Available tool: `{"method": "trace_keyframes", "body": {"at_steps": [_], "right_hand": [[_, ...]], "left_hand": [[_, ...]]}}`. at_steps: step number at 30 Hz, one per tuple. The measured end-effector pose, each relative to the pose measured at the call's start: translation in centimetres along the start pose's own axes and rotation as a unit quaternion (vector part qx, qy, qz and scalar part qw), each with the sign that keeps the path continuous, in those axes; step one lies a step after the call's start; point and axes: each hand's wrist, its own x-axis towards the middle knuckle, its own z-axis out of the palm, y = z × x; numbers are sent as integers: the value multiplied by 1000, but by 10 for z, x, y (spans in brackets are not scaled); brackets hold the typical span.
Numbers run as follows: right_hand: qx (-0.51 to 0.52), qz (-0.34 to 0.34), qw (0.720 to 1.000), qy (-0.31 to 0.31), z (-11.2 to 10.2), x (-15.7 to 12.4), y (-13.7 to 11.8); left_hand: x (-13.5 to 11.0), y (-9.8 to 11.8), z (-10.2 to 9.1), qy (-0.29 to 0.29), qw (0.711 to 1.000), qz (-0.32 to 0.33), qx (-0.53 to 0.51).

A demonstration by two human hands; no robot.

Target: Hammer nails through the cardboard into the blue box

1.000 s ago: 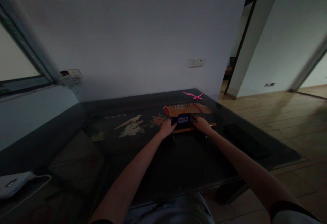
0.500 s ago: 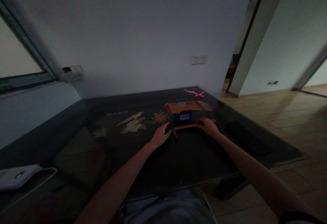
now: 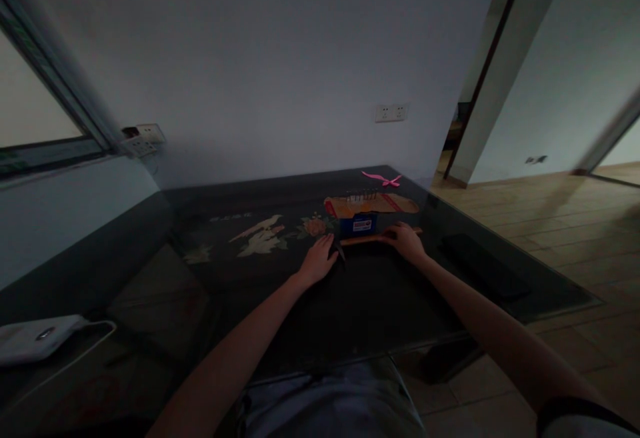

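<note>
My right hand (image 3: 405, 243) pinches a thin brown strip (image 3: 361, 240), wood or cardboard, lying crosswise low over the black table. My left hand (image 3: 319, 262) rests on the table left of the strip, its fingers stretched forward. Against its thumb side lies a narrow dark pointed tool (image 3: 341, 250), perhaps scissors; the rest of it is hidden by the hand or lost in the dark. Just behind the strip stands a blue box (image 3: 363, 224) with a label. On top of it lies a brown cardboard piece (image 3: 363, 207) with a row of dark upright pins or nails.
A pink ribbon (image 3: 385, 179) lies at the back of the table (image 3: 300, 325). To the right is a long black object (image 3: 483, 266). A white device (image 3: 40, 339) with a cable sits at the left front. The wall (image 3: 275, 78) rises behind the table.
My left hand has flattened, its fingers reaching farther forward beside the dark tool, whose tip shows slightly higher. My right hand keeps its hold on the strip. The view has shifted a little.
</note>
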Motion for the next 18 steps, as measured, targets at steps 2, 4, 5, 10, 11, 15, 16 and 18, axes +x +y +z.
{"method": "trace_keyframes", "body": {"at_steps": [2, 4, 5, 10, 11, 15, 16, 18], "right_hand": [[0, -3, 1000, 3, 0, 0, 0], [2, -7, 1000, 2, -1, 0, 2], [3, -9, 1000, 0, -1, 1, 2], [2, -18, 1000, -7, 2, 2, 5], [1, -22, 1000, -7, 2, 2, 5], [-20, -28, 999, -14, -4, -1, 6], [-29, -23, 999, -19, -8, -3, 6], [-43, -12, 998, -33, -19, -9, 5]], "left_hand": [[-1, 0, 0, -2, 1000, -2, 3], [-1, 2, 0, -4, 1000, -8, 5], [-2, 3, -1, -5, 1000, -10, 6], [-4, 5, 0, -1, 1000, -8, 10], [-4, 5, 0, 1, 1000, -8, 8], [-4, 4, -2, 20, 999, -11, -30], [-4, 3, -4, 29, 998, -12, -46], [-3, 1, -11, 52, 995, -22, -87]]}}
